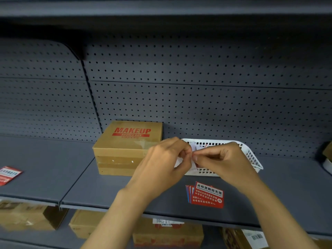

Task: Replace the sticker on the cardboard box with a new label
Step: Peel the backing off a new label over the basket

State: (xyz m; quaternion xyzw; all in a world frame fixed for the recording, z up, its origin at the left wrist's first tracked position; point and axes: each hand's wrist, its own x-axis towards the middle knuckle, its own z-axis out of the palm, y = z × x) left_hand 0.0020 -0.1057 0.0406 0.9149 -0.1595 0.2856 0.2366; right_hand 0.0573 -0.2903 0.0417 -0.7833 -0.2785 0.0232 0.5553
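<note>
A brown cardboard box (125,148) printed "MAKEUP" in red stands on the grey shelf against the pegboard. Just right of it, in front of a white basket (251,155), my left hand (165,162) and my right hand (222,160) meet fingertip to fingertip. Both pinch one small label (193,147), whose white backing shows between the fingers with a bit of red. A small stack of red labels (206,194) with white and black print lies on the shelf below my hands.
Another red and white label sheet (9,175) lies at the shelf's far left. The shelf edge (161,212) runs below my wrists, with several cardboard boxes (167,234) on the lower shelf. A dark object (326,159) sits at the far right.
</note>
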